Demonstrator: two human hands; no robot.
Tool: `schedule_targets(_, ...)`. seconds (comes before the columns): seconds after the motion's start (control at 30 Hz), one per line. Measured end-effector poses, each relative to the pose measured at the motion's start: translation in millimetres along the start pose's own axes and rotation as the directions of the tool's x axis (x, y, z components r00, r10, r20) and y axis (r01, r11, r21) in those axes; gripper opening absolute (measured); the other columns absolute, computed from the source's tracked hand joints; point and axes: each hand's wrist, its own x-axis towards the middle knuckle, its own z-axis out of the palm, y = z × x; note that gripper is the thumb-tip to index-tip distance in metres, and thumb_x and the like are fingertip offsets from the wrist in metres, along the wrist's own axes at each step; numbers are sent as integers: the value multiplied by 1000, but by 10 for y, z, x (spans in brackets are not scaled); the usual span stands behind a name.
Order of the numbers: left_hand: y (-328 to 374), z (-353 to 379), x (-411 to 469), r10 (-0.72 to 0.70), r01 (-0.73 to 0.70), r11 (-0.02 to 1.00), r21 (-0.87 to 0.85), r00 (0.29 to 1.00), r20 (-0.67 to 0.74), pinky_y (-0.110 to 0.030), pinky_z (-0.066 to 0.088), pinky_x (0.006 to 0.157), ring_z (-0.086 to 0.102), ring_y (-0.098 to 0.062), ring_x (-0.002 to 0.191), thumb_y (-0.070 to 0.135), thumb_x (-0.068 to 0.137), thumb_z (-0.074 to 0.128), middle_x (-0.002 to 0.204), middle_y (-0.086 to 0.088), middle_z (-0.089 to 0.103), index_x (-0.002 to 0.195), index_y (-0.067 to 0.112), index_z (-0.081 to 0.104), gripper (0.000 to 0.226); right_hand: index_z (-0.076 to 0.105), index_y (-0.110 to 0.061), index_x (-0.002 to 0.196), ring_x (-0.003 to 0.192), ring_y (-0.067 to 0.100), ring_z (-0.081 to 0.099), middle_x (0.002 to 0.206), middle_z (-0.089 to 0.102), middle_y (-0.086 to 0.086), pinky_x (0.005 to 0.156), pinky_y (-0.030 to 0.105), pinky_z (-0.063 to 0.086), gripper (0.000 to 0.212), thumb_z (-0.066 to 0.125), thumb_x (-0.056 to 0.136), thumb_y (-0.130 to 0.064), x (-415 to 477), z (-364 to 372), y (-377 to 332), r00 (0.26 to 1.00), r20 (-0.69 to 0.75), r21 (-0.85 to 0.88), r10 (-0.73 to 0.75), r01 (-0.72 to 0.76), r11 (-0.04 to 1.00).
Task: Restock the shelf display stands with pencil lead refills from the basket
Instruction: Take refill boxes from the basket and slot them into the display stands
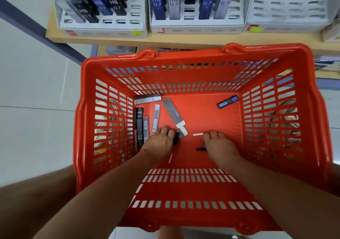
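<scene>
Between basket (193, 54) walls — left hand (160, 141), right hand (219, 145), apart mid-floor.

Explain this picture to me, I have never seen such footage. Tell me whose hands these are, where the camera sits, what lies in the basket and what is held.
There is no machine here: a person works with bare hands. The single picture comes from a camera worn on their head, looking down. The left hand and right hand reach into a red basket. On its floor lie pencil lead refills, black, grey and one blue. A dark refill touches the left hand and a dark piece the right; curled fingers hide whether either is gripped. Above, on a shelf, stand white display stands, partly filled.
</scene>
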Motion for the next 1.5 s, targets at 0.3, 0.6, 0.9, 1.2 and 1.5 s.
schedule_targets(0.3,60,-387,15,-337,202,495,-845,941,28,-35,52,71,62,-19,75,29,94,56,85,-5,64,111,9,58,27,50,-18,128,96,30,66,110,64,9,82,39,54,32,49,98,-27,4,-294,104,983,67,627,172,-175,759)
schedule_targets(0.6,676,-1281,-171,-490,-140,52,-989,859,-147,-44,57,75,69,-25,80,35,90,52,88,-7,71,99,18,61,21,69,-10,106,67,23,68,86,72,11,65,40,57,23,54,100,-25,-252,-1451,-352,993,111,757,-43,-112,-644)
schedule_targets(0.9,1039,-1803,-750,-372,-304,705,-641,610,-699,-43,37,93,47,-26,103,59,83,21,105,-7,55,99,10,61,65,65,-3,113,93,29,71,100,73,18,92,46,54,35,55,99,-34,-905,-2004,-513,981,-142,616,129,189,-765)
schedule_targets(1.2,1100,-2109,-1127,-235,-337,724,-602,700,-674,-41,33,101,43,-25,111,46,99,30,108,-4,49,94,20,55,36,63,-6,112,75,22,73,90,74,14,58,33,59,30,51,99,-30,-1330,-2245,-372,936,-345,590,69,273,-760)
schedule_targets(1.5,939,-2523,-1379,-291,-492,397,-775,734,-614,-38,57,61,64,-24,61,39,97,49,71,-10,69,94,6,68,38,61,-17,100,51,12,50,64,58,3,39,21,34,13,67,92,-25,-1445,-2405,-175,887,-449,826,111,459,-328)
